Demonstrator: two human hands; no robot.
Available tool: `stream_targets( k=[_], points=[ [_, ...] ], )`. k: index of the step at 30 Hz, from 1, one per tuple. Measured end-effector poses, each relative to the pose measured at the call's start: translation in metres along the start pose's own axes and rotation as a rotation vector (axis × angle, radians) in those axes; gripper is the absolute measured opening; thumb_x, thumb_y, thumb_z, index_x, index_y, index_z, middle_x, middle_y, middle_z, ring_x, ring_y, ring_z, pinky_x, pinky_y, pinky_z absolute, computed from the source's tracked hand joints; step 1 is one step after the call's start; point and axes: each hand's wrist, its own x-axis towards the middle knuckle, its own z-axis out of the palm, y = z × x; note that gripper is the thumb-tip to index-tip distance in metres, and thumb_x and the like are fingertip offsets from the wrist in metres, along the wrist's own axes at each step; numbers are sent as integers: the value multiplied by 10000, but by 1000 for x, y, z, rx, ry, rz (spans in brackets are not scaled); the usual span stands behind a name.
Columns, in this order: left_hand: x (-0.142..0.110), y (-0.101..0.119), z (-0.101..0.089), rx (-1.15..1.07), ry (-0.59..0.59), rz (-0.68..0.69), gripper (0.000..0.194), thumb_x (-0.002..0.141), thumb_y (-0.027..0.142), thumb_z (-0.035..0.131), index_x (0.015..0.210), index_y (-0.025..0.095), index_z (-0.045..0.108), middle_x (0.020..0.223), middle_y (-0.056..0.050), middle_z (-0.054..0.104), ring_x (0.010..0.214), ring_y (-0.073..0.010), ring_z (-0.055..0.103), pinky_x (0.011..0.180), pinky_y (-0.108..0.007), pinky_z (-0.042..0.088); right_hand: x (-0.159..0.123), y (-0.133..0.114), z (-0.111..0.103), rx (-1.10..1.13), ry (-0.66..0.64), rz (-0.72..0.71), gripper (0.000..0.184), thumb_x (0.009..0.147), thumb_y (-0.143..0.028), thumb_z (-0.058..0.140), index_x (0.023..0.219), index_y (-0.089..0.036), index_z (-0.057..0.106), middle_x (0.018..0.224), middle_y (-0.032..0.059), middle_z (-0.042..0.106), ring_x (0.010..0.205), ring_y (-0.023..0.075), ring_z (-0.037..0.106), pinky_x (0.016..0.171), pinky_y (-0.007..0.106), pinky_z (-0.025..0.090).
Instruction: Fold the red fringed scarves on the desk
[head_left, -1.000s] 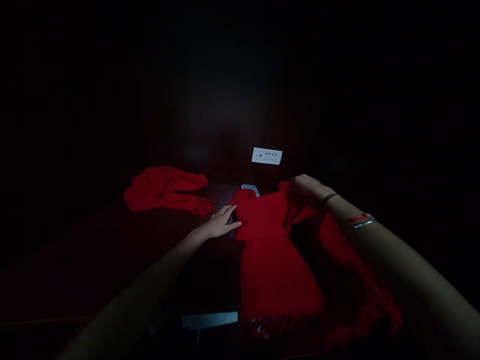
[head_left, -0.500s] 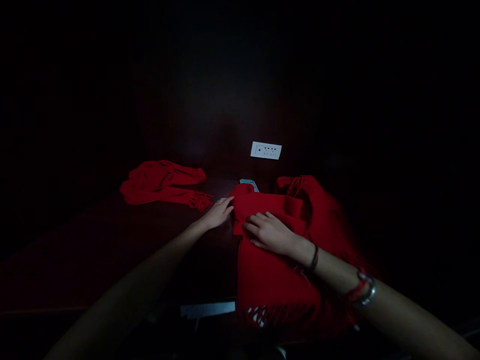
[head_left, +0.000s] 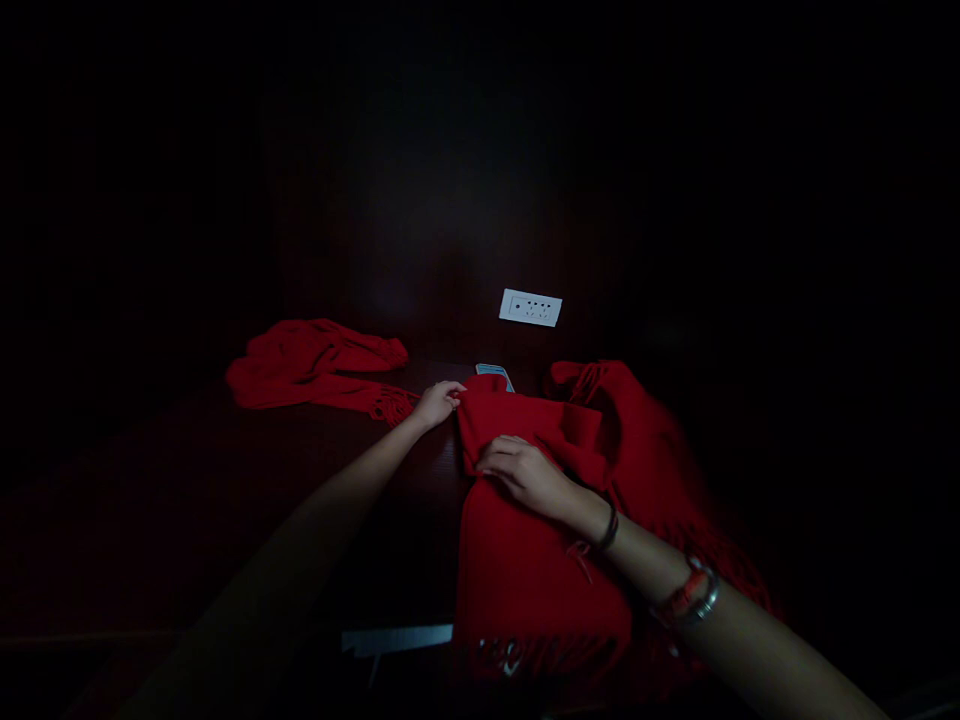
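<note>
- Red cloth fills the middle of your view: the fringed scarf (head_left: pixel 540 570) lies on the dark table (head_left: pixel 255 460), with layers folded over its far part and a wide panel running toward you to a fringe at the near edge.
- Your left hand (head_left: pixel 439 404) pinches the far left corner of those layers between thumb and fingers.
- Your right hand (head_left: pixel 525 475) is palm down over the near left corner, fingers bent and close together, tips touching the cloth; you cannot tell from here whether the thumb grips underneath.
- More red cloth (head_left: pixel 649 440) lies to the right of the folded layers, bunched and fringed, reaching back toward the wall; how it joins the rest is too dark to tell.
- A 2nd red scarf (head_left: pixel 300 365) lies loosely heaped on your left, its fringe (head_left: pixel 394 405) near your left hand.
- Just behind the folded layers sits a flat light-blue item (head_left: pixel 493 376), partly covered by red cloth; any print on it is too small for you to read.
- On the wall, 1 white socket plate (head_left: pixel 530 308) shows dark slots and a round hole, with no brand you can make out.
- Your right wrist has a dark band (head_left: pixel 611 528); farther up that arm are red and silvery bracelets (head_left: pixel 697 595).
</note>
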Motion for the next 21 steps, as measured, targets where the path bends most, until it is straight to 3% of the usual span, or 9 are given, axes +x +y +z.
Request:
stream_targets(
  k=[3, 6, 9, 15, 21],
  points=[
    [-4, 1, -4, 121, 54, 107, 264, 635, 9, 436, 771, 160, 603, 763, -6, 565, 748, -122, 516, 721, -239, 415, -3, 1, -2, 57, -21, -7, 206, 828, -174, 346, 861, -163, 549, 822, 33, 522, 785, 113, 447, 719, 237, 337],
    [-12, 2, -5, 177, 29, 125, 302, 647, 1, 421, 826, 166, 600, 784, -16, 567, 745, -122, 517, 714, -240, 419, 0, -7, -4, -28, -51, -1, 213, 826, -207, 351, 934, -176, 533, 890, 51, 509, 852, 133, 427, 743, 269, 327],
    [-17, 3, -4, 108, -13, 94, 305, 691, 35, 412, 898, 182, 581, 883, -20, 566, 728, -109, 525, 690, -240, 436, 11, -20, -3, -161, -49, -20, 243, 823, -207, 354, 1010, -180, 506, 935, 68, 496, 904, 158, 400, 772, 314, 307],
    [-15, 3, -4, -23, -9, -47, 225, 690, 68, 459, 867, 142, 576, 744, 0, 578, 632, -90, 531, 609, -205, 459, 42, -37, 15, -402, -114, -28, 201, 775, -105, 400, 740, -117, 598, 756, 86, 527, 773, 186, 425, 703, 350, 303],
    [-11, -1, -4, -36, 23, -78, 208, 704, 76, 428, 845, 146, 564, 739, 11, 565, 591, -79, 533, 502, -179, 464, 26, -38, 7, -322, -114, -174, 178, 808, -188, 392, 756, -176, 562, 767, 25, 529, 765, 151, 417, 669, 288, 306]
  ],
)
